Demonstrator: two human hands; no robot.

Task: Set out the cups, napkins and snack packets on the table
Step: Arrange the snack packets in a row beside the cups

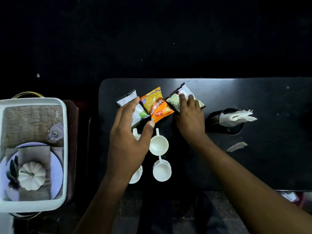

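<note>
Three snack packets lie in a row on the black table (253,166): a white-and-green one (125,99), an orange one (156,103) and a brown-and-white one (177,97). My left hand (128,141) is spread over the green packet, fingers apart, with the thumb tip touching the orange packet's near corner. My right hand (190,119) lies on the brown packet and grips its near edge. Below the packets stand white cups: one (158,145) in the middle, one (162,171) nearer me, and two more (135,177) partly hidden under my left hand. White napkins (236,116) stick out of a black mesh holder (214,119).
A white tray (32,100) with a printed place-setting picture sits on a stand left of the table. A scrap of paper (236,146) lies below the napkin holder. The surroundings beyond the table's far edge are dark.
</note>
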